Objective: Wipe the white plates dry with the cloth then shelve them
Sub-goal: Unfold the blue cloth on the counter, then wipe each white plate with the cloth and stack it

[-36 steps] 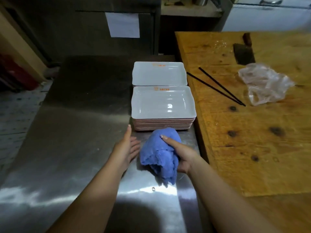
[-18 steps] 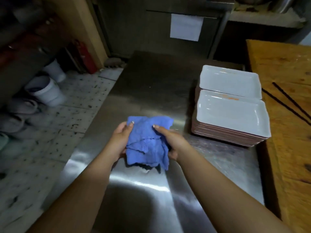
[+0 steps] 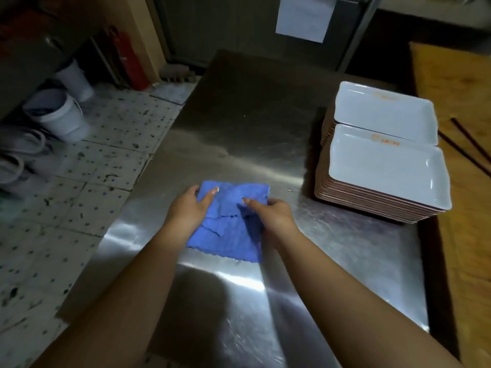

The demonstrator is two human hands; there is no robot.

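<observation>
The brushed stainless-steel tabletop (image 3: 247, 134) carries two stacks of white rectangular plates with pinkish-brown undersides (image 3: 385, 166), well off to the right of the right hand; they look rigid, glazed, probably slick when wet and breakable, best lifted one at a time by the raised long rims. The soft blue wiping cloth (image 3: 228, 224) hangs limp between both hands, light and easy to bunch. The left hand (image 3: 190, 211) grips its left edge, the right hand (image 3: 271, 213) pinches the right
</observation>
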